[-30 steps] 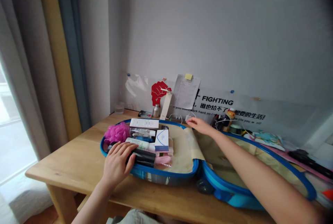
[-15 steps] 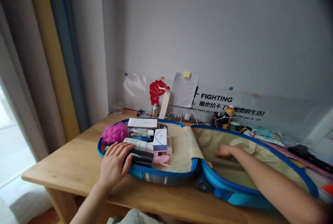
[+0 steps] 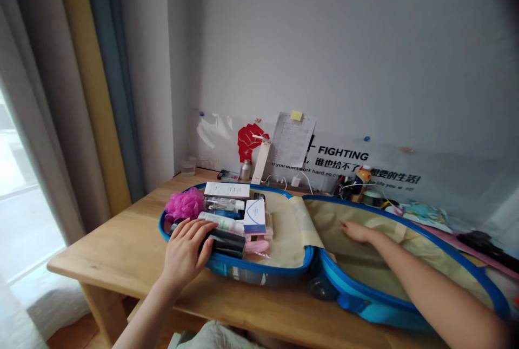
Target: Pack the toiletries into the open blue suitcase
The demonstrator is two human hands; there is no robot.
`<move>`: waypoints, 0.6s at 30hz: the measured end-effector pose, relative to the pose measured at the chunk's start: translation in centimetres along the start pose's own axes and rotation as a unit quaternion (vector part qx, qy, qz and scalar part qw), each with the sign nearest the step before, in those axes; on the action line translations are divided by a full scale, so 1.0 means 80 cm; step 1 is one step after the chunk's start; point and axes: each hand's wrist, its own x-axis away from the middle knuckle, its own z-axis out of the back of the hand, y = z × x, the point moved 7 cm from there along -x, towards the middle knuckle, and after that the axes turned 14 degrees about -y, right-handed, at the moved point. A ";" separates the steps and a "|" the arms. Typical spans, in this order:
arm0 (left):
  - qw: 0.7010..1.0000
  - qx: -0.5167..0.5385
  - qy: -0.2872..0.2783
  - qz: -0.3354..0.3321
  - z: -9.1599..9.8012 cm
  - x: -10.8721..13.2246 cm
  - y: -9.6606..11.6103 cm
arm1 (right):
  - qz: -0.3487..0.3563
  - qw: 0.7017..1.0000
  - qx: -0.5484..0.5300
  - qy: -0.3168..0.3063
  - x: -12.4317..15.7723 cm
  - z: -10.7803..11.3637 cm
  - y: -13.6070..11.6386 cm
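One blue suitcase (image 3: 270, 270), opened flat, our left hand (image 3: 188, 245) half-open across a black case (image 3: 229, 244), our right hand (image 3: 354, 231) over beige lining (image 3: 352, 260), hold indiscernible.

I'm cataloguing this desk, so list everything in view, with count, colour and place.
wooden table: 1, tan, across foreground
open hard-shell suitcase: 1, blue, on table
long shiny item: 1, black, suitcase's left half
ruffled mesh puff: 1, magenta, left half's corner
oblong carton: 1, white, left half's back
capped plastic bottle: 1, clear, before carton
rectangular box: 1, white-blue, left half's middle
wall: 1, grey, background
printed paper sheet: 1, white, on wall
fist print: 1, red, on wall
cloth curtains: count unclear, grey, yellow, blue, far left
more small items: uncounted, mixed colours, around suitcase
left hand: 1, bare, on shiny item
right hand: 1, bare, over suitcase's right half
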 end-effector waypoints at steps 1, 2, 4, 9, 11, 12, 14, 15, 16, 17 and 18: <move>1.000 0.003 -0.001 0.004 0.000 0.000 -0.001 | 0.002 1.000 0.001 -0.009 -0.001 0.009 -0.008; 1.000 0.006 -0.002 0.008 -0.001 0.000 -0.002 | 0.007 1.000 0.000 -0.017 -0.001 0.017 -0.019; 1.000 0.009 -0.003 0.012 -0.002 0.001 -0.003 | 0.035 0.999 -0.006 -0.025 0.004 0.031 -0.051; 1.000 0.006 -0.001 0.015 -0.002 0.001 -0.003 | 0.178 0.981 -0.014 -0.081 0.044 0.005 -0.174; 1.000 0.004 0.000 0.017 -0.001 0.000 -0.002 | 0.225 0.968 -0.001 -0.115 0.062 -0.023 -0.222; 1.000 0.003 0.000 0.016 -0.001 0.000 -0.002 | 0.243 0.961 0.008 -0.129 0.069 -0.037 -0.242; 1.000 0.001 0.001 0.012 -0.001 0.000 -0.002 | 0.271 0.950 0.029 -0.150 0.079 -0.060 -0.274; 1.000 -0.001 0.002 0.010 -0.001 0.000 -0.001 | 0.282 0.946 0.040 -0.158 0.081 -0.069 -0.285; 1.000 -0.001 0.002 0.008 -0.001 0.000 -0.001 | 0.290 0.942 0.051 -0.163 0.082 -0.077 -0.294; 1.000 -0.001 0.002 0.008 -0.001 0.000 -0.002 | 0.297 0.938 0.061 -0.168 0.082 -0.084 -0.300; 1.000 0.000 0.002 0.008 -0.001 0.000 -0.002 | 0.302 0.935 0.069 -0.171 0.082 -0.089 -0.304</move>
